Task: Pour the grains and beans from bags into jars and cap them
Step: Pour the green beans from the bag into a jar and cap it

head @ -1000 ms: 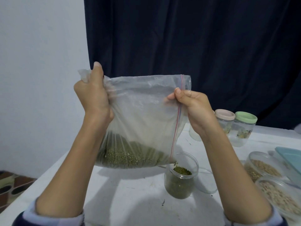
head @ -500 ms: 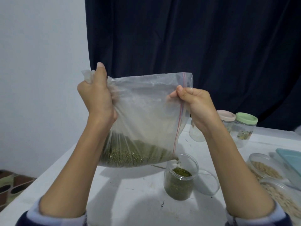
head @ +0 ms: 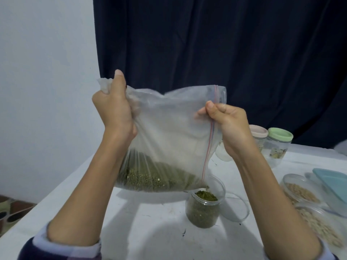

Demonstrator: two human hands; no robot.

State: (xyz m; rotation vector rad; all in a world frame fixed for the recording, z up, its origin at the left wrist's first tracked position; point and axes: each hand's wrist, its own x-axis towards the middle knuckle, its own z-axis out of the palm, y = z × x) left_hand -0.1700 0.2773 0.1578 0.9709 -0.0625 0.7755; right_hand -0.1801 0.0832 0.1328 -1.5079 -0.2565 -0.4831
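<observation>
We see a clear zip bag point(head: 169, 132), green beans pooled low, tipped over an open jar point(head: 203, 209). Our left grip point(head: 114, 107) clutches its bunched corner; our right grip point(head: 227, 121) pinches the zip edge.

Dark curtain point(head: 225, 53) (navy), white wall point(head: 47, 81)

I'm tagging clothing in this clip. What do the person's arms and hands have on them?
Both forearms are bare, with sleeves pushed up toward the elbows. The left sleeve shows a pale lavender cuff on dark navy fabric; the right sleeve looks the same. No gloves, rings or watch show on the left hand or right hand.
</observation>
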